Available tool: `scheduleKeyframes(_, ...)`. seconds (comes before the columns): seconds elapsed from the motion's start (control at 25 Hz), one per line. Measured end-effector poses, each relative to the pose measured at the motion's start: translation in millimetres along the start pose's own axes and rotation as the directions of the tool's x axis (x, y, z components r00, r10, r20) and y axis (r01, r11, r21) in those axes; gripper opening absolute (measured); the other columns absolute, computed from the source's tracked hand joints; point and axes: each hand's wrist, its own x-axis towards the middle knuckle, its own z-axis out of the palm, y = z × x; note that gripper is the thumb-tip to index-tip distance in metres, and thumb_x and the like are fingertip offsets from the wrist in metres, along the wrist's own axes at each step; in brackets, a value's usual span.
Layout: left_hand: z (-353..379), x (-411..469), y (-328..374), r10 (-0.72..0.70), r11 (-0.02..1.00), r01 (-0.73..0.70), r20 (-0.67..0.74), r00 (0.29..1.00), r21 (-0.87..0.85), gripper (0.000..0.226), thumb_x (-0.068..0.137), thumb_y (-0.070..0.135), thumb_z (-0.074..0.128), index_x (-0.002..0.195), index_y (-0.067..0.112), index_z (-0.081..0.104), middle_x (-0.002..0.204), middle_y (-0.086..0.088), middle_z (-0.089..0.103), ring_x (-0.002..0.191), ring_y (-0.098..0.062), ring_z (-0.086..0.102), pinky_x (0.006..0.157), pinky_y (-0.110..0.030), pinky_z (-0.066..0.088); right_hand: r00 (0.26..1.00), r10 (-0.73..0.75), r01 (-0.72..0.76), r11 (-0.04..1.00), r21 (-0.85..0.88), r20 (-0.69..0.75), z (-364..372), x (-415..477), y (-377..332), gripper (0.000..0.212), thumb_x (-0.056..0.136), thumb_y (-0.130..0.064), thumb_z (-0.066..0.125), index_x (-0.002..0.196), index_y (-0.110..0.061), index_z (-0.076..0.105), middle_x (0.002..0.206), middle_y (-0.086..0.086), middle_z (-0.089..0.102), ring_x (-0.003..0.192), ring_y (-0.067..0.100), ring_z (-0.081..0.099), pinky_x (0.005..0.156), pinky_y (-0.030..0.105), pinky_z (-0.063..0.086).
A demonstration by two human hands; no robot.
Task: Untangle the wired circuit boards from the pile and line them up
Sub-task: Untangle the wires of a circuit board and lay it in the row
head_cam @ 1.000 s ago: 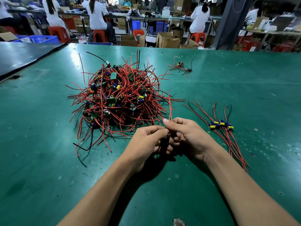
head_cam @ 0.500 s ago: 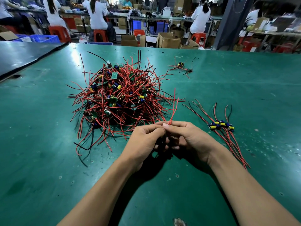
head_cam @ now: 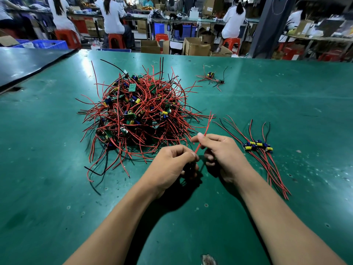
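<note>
Two pinches on wires [head_cam: 207,125]: left hand [head_cam: 170,167], right hand [head_cam: 223,155]

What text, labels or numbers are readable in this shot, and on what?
None can be read.
Green circuit boards in the pile: any markings too small to read.
Lined-up boards on the right: component print too small to read.
Cardboard boxes behind the table: too blurred, nothing legible.

Bright, even light, probably overhead; glare on table [head_cam: 84,64] far left; background soft; edges bowed.
</note>
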Motion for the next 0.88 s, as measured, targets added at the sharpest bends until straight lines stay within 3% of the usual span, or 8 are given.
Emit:
scheduleKeyframes(0.2,0,0,1,-0.012,0.999,0.009,0.061,0.998,0.043,0.016,0.092,0.006,0.057,0.078,0.008,0.064,0.064,-0.004,0.066,0.056,-0.018,0.059,0.059,-0.027,0.045,0.979,-0.063,0.075,0.996,0.055,-0.195,-5,5,-4,0.023,0.093,-0.027,0.071,0.075,-0.016,0.079,0.060,-0.011,0.052,0.039,0.005,0.034,0.036,0.017,0.026)
scheduleKeyframes(0.32,0,-1,0,-0.018,0.999,0.016,0.046,0.999,0.035,0.015,0.091,0.005,0.057,0.079,0.007,0.064,0.063,-0.004,0.065,0.056,-0.019,0.058,0.059,-0.027,0.044,0.974,-0.073,0.098,0.989,0.107,-0.214,-3,5,-4,0.025,0.095,-0.027,0.069,0.075,-0.013,0.076,0.061,-0.008,0.048,0.039,0.005,0.033,0.036,0.017,0.027)
scheduleKeyframes(0.44,1,0,-2,-0.020,1.000,0.020,-0.013,1.000,-0.020,0.015,0.091,0.005,0.057,0.081,0.004,0.067,0.062,-0.007,0.064,0.053,-0.020,0.058,0.055,-0.026,0.046,1.000,-0.012,0.016,0.983,0.181,-0.020,1,-1,-4,0.023,0.087,-0.033,0.072,0.081,-0.011,0.076,0.064,-0.006,0.048,0.041,0.004,0.034,0.037,0.016,0.028)
scheduleKeyframes(0.52,2,0,-4,-0.007,0.999,0.005,-0.049,0.999,-0.054,0.016,0.094,0.007,0.058,0.086,0.000,0.069,0.065,-0.009,0.065,0.051,-0.018,0.059,0.052,-0.024,0.048,0.982,0.039,-0.065,0.989,0.136,0.185,2,-7,-2,0.025,0.082,-0.034,0.075,0.088,-0.010,0.077,0.060,-0.006,0.052,0.043,0.004,0.036,0.039,0.015,0.030)
scheduleKeyframes(0.6,2,1,-6,0.010,0.998,-0.015,-0.077,0.997,-0.058,0.018,0.094,0.008,0.059,0.089,-0.006,0.069,0.067,-0.010,0.067,0.050,-0.014,0.060,0.050,-0.020,0.050,0.960,0.077,-0.094,0.994,0.048,0.270,2,-10,0,0.024,0.084,-0.034,0.075,0.092,-0.012,0.078,0.058,-0.006,0.052,0.045,0.005,0.037,0.042,0.016,0.030)
scheduleKeyframes(0.76,2,2,-6,0.000,0.997,-0.005,-0.076,0.997,-0.071,0.017,0.093,0.007,0.059,0.079,-0.001,0.064,0.057,-0.009,0.062,0.044,-0.018,0.055,0.046,-0.022,0.048,0.992,0.045,-0.038,0.997,-0.062,0.119,1,-6,3,0.029,0.086,-0.038,0.077,0.089,-0.009,0.077,0.054,0.000,0.039,0.044,0.010,0.031,0.044,0.021,0.025)
scheduleKeyframes(0.88,2,2,-4,0.022,1.000,-0.024,-0.056,0.998,-0.018,0.017,0.092,0.008,0.060,0.077,0.001,0.062,0.055,-0.007,0.061,0.044,-0.017,0.054,0.046,-0.019,0.044,0.999,-0.026,0.024,0.998,-0.053,-0.032,1,0,3,0.024,0.089,-0.034,0.075,0.080,-0.012,0.077,0.056,0.000,0.034,0.039,0.008,0.030,0.042,0.018,0.023)
